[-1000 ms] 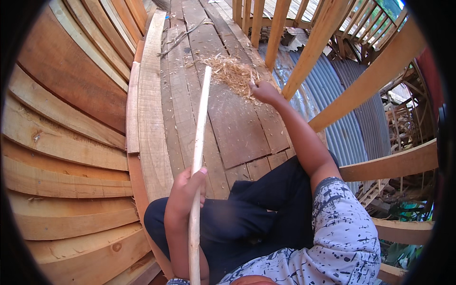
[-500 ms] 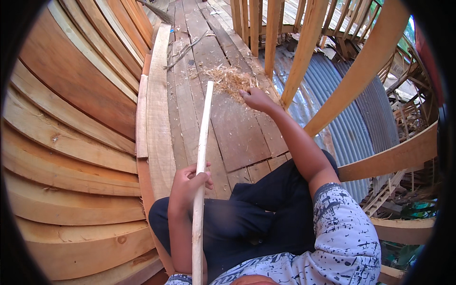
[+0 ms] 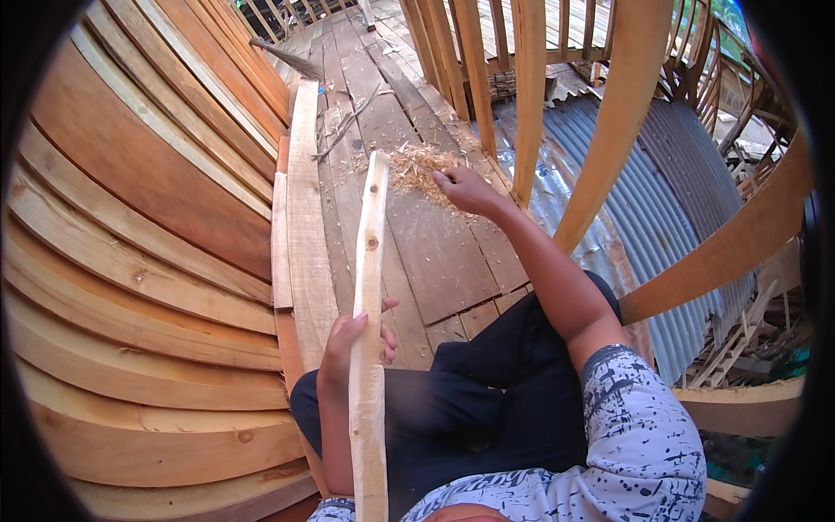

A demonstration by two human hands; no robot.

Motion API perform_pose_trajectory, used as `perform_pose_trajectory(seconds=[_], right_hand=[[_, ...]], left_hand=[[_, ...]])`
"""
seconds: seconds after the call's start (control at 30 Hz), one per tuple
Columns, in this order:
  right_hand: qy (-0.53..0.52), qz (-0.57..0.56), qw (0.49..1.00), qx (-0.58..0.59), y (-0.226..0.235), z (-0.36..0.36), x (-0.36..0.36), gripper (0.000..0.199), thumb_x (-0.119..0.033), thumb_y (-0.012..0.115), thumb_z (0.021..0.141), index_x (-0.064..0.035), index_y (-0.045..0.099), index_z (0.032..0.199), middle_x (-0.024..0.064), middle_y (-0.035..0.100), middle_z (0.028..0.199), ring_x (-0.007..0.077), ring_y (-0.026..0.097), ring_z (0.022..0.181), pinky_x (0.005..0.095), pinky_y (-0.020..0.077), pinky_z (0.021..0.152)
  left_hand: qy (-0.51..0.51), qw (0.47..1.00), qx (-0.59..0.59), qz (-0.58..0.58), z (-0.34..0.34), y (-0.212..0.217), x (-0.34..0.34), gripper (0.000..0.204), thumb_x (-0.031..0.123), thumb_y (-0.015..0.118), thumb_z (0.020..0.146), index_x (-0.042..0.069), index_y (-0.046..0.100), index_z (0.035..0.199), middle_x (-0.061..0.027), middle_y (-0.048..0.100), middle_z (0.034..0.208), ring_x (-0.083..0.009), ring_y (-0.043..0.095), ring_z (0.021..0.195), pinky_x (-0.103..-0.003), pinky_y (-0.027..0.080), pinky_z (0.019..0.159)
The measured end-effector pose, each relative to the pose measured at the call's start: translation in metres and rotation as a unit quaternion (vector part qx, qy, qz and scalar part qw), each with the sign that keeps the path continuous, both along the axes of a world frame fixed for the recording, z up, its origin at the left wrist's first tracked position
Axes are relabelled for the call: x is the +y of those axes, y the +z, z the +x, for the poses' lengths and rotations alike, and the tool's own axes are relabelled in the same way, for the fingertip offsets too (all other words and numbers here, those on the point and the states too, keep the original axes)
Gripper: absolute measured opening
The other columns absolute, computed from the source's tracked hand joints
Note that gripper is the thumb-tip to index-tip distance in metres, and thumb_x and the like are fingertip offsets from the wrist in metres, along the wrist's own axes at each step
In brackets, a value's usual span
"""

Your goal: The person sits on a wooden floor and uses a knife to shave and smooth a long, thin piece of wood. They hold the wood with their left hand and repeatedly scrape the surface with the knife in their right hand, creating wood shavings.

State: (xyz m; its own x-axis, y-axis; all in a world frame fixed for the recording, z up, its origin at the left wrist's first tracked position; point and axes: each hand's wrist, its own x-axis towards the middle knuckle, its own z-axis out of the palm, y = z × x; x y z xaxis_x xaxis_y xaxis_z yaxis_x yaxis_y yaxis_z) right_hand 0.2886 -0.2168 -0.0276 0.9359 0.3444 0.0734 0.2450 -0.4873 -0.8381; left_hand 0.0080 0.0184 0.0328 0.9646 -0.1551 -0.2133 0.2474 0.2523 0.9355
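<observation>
My left hand (image 3: 336,355) is closed around a long, pale wooden stick (image 3: 370,261). The thumb lies along its left edge and the fingers come out on the right. The stick runs from my body toward the far floor, with its broad, knotted face turned up. Farther out, my right hand (image 3: 470,190) is held closed beside the stick's far end, apart from it. Whatever it may hold is hidden. Beneath and beyond that hand lies a heap of curled wood shavings (image 3: 416,167) on the plank floor (image 3: 444,261).
Stacked boards (image 3: 165,200) line my left side, with a flat plank (image 3: 306,217) along them. Wooden railing posts (image 3: 529,96) rise at the right, above a corrugated metal roof (image 3: 678,191). A broom (image 3: 291,59) and a forked twig (image 3: 350,122) lie farther off.
The stick has been rolled in my left hand, so a wider face with knots now shows. My left fingers have loosened and shifted around it. My right hand remains closed near the shavings.
</observation>
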Motion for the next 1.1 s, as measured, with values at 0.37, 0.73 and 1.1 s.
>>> perform_pose_trajectory(seconds=[0.37, 0.73, 1.1], right_hand=[[0.183, 0.049, 0.971, -0.146, 0.027, -0.059, 0.024, 0.04, -0.038, 0.06, 0.098, -0.0004, 0.066, 0.085, 0.0179, 0.062, 0.07, 0.0286, 0.056, 0.062, 0.043, 0.0434, 0.061], [0.155, 0.0, 0.96, -0.234, 0.028, -0.122, 0.049, 0.045, -0.035, 0.05, 0.101, -0.004, 0.065, 0.073, 0.0228, 0.058, 0.063, 0.0445, 0.059, 0.061, 0.0527, 0.0435, 0.058], [0.092, 0.068, 0.946, -0.302, -0.03, -0.119, 0.095, 0.041, -0.019, 0.046, 0.095, -0.0074, 0.054, 0.056, 0.019, 0.051, 0.05, 0.0406, 0.056, 0.047, 0.0506, 0.0454, 0.049]], left_hand=[[0.012, 0.944, 0.055, -0.325, -0.002, -0.014, -0.009, 0.038, 0.031, 0.048, 0.098, -0.004, 0.048, 0.114, -0.0141, 0.057, 0.081, -0.0231, 0.059, 0.067, -0.034, 0.055, 0.063], [-0.101, 0.82, 0.111, -0.552, 0.011, -0.018, -0.008, 0.045, 0.047, 0.043, 0.103, 0.002, 0.04, 0.1, -0.0029, 0.039, 0.068, -0.0121, 0.041, 0.046, -0.025, 0.036, 0.041], [-0.052, 0.778, 0.104, -0.618, 0.009, -0.023, 0.0, 0.028, 0.03, 0.035, 0.107, 0.003, 0.037, 0.101, -0.0045, 0.042, 0.069, -0.0128, 0.048, 0.047, -0.024, 0.043, 0.04]])
